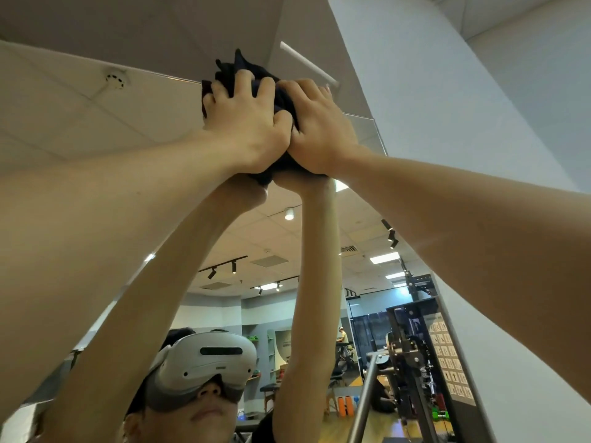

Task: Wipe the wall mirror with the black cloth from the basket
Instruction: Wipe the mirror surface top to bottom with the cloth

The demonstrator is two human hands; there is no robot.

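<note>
Both my arms reach up to the top edge of the wall mirror. A bunched black cloth is pressed against the glass there. My left hand grips the cloth with curled, spread fingers. Beside it, touching it, my right hand holds the cloth's right side with curled fingers. The mirror shows my own raised arms and a white headset below the hands. Most of the cloth is hidden under my hands.
Right of the mirror stands a white wall. A white ceiling strip light hangs above the mirror's top. The reflection shows a gym room with a cable machine, a metal bar and ceiling spotlights.
</note>
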